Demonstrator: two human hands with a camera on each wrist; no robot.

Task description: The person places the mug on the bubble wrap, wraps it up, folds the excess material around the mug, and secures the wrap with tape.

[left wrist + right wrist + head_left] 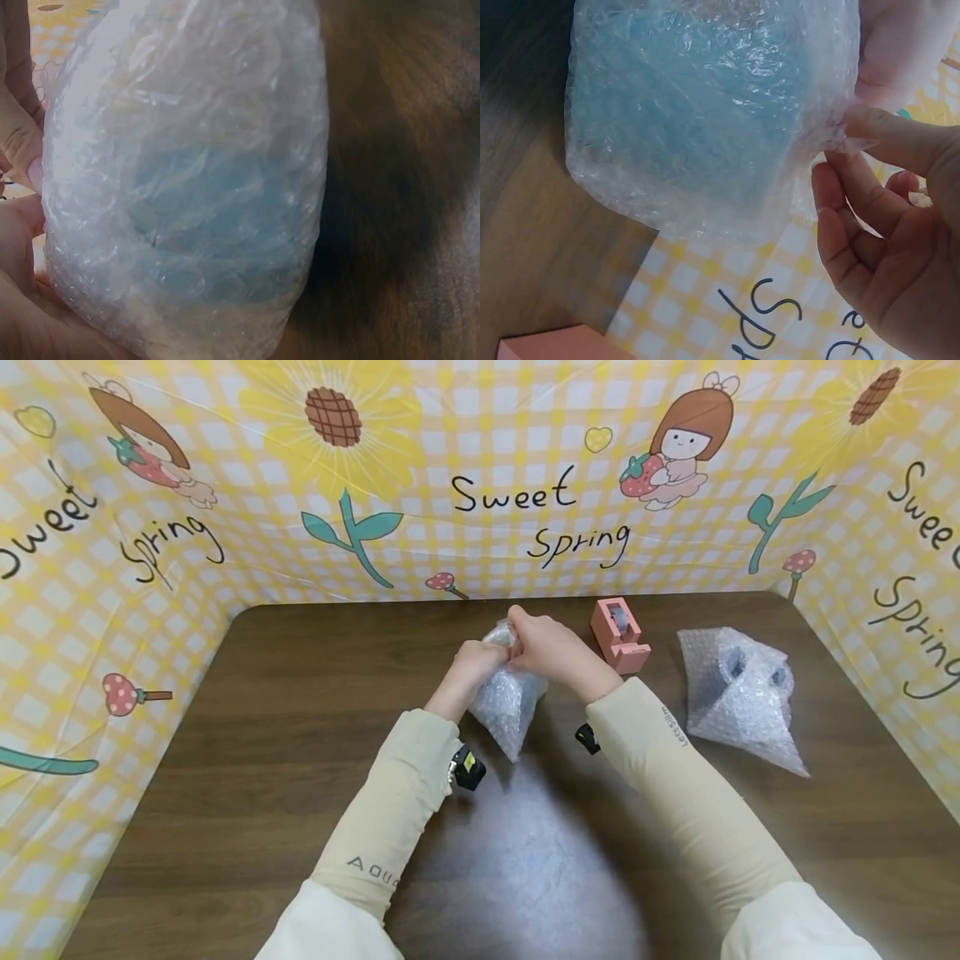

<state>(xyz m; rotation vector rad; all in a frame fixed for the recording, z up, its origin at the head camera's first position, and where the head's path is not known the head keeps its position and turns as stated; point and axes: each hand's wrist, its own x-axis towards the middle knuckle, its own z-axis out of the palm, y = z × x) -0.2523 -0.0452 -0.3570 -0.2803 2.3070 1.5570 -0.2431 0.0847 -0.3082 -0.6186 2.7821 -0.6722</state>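
Note:
A package in clear bubble wrap (507,706) is between my two hands, above the far middle part of the table. Something pale blue shows through the wrap in both wrist views, but its kind is hidden. My left hand (477,663) grips the near left side of the package's upper part. Meeting it there, my right hand (546,642) pinches a loose edge of the wrap between thumb and forefinger, as the right wrist view shows. The other fingers of the right hand (900,232) curl loosely beneath that pinch.
Just right of my hands stands a pink tape dispenser (621,635) with a roll in it. Another bubble-wrapped bundle (738,693) lies farther right on the brown wooden table (262,760). A yellow checked cloth (420,552) walls the table's back and sides.

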